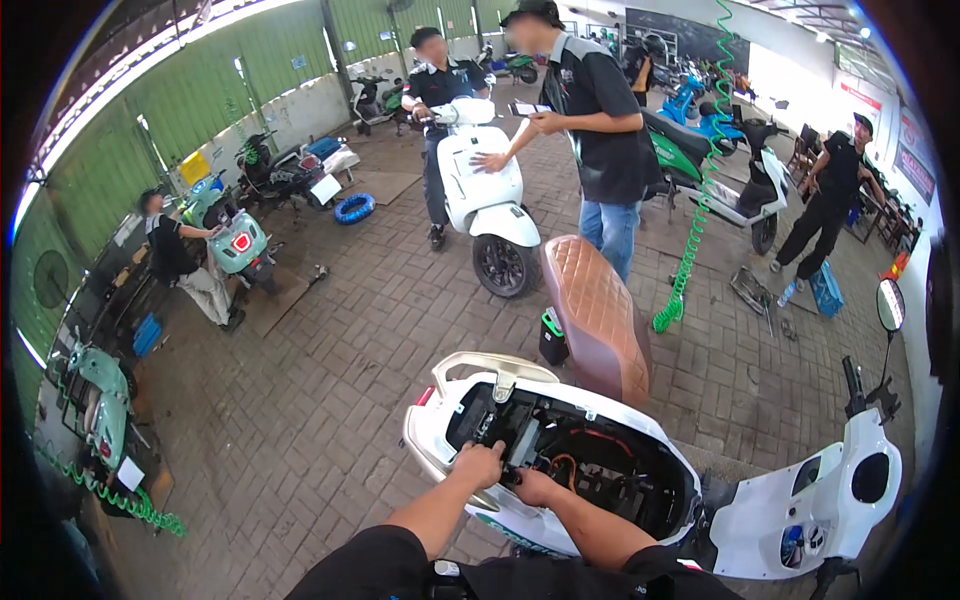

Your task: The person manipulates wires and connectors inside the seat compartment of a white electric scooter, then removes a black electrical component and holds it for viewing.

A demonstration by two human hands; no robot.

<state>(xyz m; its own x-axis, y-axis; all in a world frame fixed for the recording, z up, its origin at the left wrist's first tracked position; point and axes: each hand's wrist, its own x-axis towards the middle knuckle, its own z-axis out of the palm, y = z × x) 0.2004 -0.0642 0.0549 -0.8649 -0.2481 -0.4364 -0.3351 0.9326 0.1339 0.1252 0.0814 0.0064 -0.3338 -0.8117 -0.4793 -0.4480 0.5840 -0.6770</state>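
Observation:
A white scooter (470, 513) stands in front of me with its brown quilted seat (597, 320) tipped up, so its under-seat compartment (640, 490) lies open. Both hands reach into the rear part of it. My left hand (478, 466) is closed at a grey metal bracket (524, 442), its fingertips partly hidden. Close beside it, my right hand (537, 487) has its fingers curled round a small dark part that I cannot make out. Orange cables (568, 470) run through the bay to the right of my hands.
A black battery box (553, 338) with a green top is behind the raised seat. Two people stand at another white scooter (490, 180) ahead. A green coiled air hose (690, 265) hangs at the right. The scooter's handlebar (853, 380) and mirror (890, 304) rise at far right.

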